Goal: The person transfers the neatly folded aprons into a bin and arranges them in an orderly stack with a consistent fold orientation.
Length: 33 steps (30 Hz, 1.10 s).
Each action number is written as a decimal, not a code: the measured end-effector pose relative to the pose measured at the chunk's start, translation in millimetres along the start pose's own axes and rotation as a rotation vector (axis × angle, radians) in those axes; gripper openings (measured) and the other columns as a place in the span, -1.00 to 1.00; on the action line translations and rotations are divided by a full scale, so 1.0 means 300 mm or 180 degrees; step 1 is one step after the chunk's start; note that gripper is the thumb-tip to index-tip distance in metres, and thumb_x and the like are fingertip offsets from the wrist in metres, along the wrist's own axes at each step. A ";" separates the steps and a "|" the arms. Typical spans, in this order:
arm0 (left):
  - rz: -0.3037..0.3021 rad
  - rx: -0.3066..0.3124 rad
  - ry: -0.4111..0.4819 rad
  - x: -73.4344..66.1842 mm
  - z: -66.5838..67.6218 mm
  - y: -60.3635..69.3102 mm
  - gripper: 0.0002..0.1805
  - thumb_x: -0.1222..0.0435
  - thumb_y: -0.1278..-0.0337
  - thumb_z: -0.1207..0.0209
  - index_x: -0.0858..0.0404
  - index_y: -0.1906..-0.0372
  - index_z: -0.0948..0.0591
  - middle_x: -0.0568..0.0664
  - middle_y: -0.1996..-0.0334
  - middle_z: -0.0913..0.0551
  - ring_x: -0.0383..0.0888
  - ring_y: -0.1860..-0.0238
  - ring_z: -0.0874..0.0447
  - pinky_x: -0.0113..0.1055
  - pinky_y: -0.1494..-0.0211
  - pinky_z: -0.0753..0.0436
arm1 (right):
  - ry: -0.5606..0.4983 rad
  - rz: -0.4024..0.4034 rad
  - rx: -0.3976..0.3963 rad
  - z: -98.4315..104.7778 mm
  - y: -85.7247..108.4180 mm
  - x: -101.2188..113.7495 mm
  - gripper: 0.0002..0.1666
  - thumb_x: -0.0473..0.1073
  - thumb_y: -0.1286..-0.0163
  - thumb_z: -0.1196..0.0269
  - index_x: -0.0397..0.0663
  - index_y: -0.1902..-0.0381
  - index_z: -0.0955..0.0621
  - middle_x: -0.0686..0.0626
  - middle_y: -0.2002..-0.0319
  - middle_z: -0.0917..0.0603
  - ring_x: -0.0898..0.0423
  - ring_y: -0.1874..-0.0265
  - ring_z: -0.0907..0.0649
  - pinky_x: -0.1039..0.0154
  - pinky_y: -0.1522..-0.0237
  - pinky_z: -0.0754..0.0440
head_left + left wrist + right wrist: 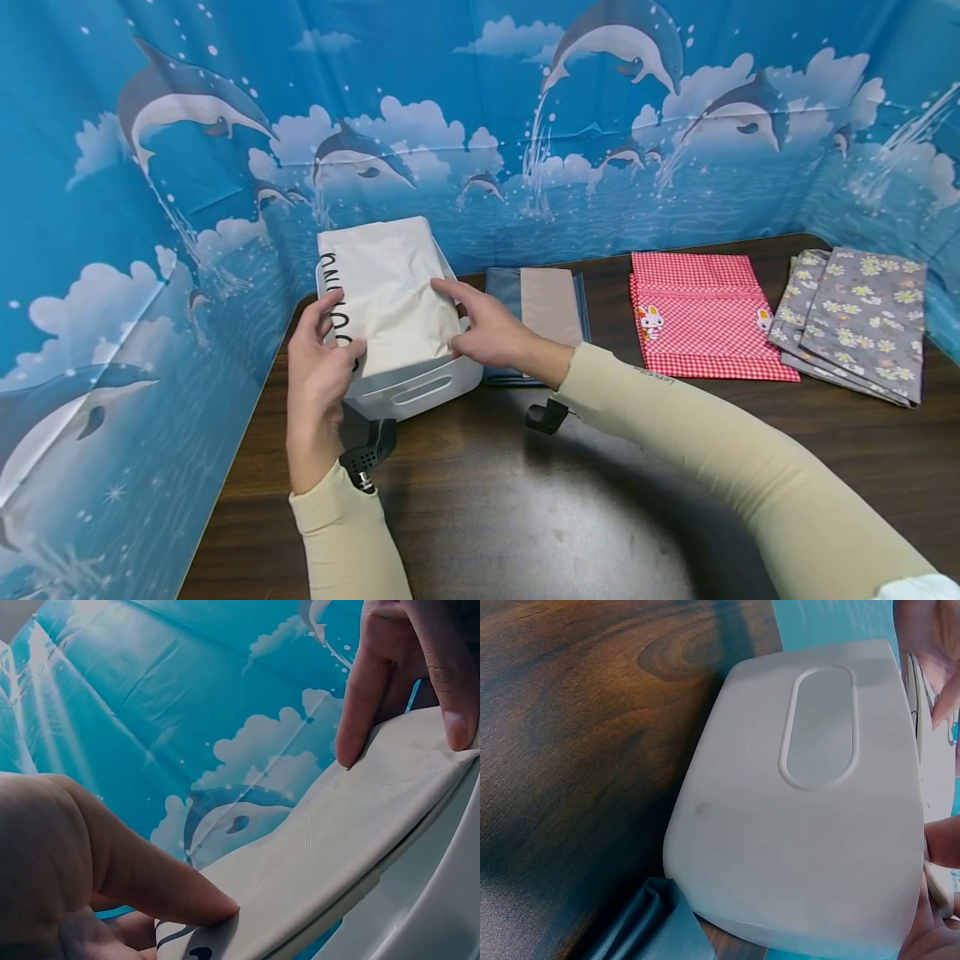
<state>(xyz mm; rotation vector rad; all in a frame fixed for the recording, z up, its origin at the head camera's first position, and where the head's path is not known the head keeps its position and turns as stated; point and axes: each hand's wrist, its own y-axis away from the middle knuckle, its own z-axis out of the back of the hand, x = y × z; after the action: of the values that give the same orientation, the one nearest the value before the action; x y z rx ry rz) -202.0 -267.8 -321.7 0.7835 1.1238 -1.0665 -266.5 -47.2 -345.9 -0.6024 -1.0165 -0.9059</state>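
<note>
A folded cream cloth with black lettering along its left side lies level over the top of a white plastic basket. My left hand pinches the cloth's left edge, thumb on top and fingers underneath. At the near right corner, my right hand holds the cloth between thumb and fingers. Seen from the left wrist, the folded layers of the cloth sit just above the basket's rim. The right wrist view shows the basket's side wall with its oval handle slot. The inside of the basket is hidden.
Right of the basket lies a folded blue and beige cloth. Farther right are a red gingham cloth with rabbit figures and grey daisy-print cloths. A dolphin-print curtain borders the dark wooden table.
</note>
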 end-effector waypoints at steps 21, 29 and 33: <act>0.0062 0.0003 -0.0049 0.003 -0.008 -0.003 -0.17 0.58 -0.39 -0.01 0.06 -0.70 -0.26 0.13 -0.63 -0.35 0.11 -0.30 -0.57 -0.56 0.19 -0.56 | -0.0020 -0.0017 -0.0006 -0.004 0.003 -0.003 0.07 -0.47 -0.37 -0.28 0.15 -0.74 -0.20 0.00 -0.72 -0.20 -0.08 -0.34 -0.57 0.25 0.29 -0.69; 0.0051 -0.0001 -0.0066 0.002 -0.011 -0.002 -0.18 0.57 -0.40 -0.02 0.04 -0.70 -0.27 0.11 -0.63 -0.35 0.11 -0.30 -0.57 -0.54 0.19 -0.57 | -0.0079 0.0003 -0.0039 -0.007 0.010 -0.006 0.06 -0.48 -0.38 -0.28 0.16 -0.74 -0.21 0.00 -0.73 -0.18 -0.10 -0.35 -0.57 0.21 0.24 -0.74; 0.0052 0.0012 -0.0048 0.003 -0.010 -0.001 -0.17 0.58 -0.39 -0.01 0.05 -0.70 -0.27 0.11 -0.63 -0.35 0.11 -0.28 -0.58 -0.53 0.21 -0.56 | -0.0070 0.0004 -0.0033 -0.008 0.009 -0.010 0.06 -0.47 -0.39 -0.28 0.16 -0.74 -0.20 0.00 -0.73 -0.19 -0.10 -0.35 -0.58 0.21 0.22 -0.75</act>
<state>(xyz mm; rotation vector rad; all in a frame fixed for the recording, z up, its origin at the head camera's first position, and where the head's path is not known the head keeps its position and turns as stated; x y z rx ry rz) -203.1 -265.3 -323.3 0.7853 1.1012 -1.0596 -263.7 -46.5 -349.5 -0.6226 -1.0316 -0.9057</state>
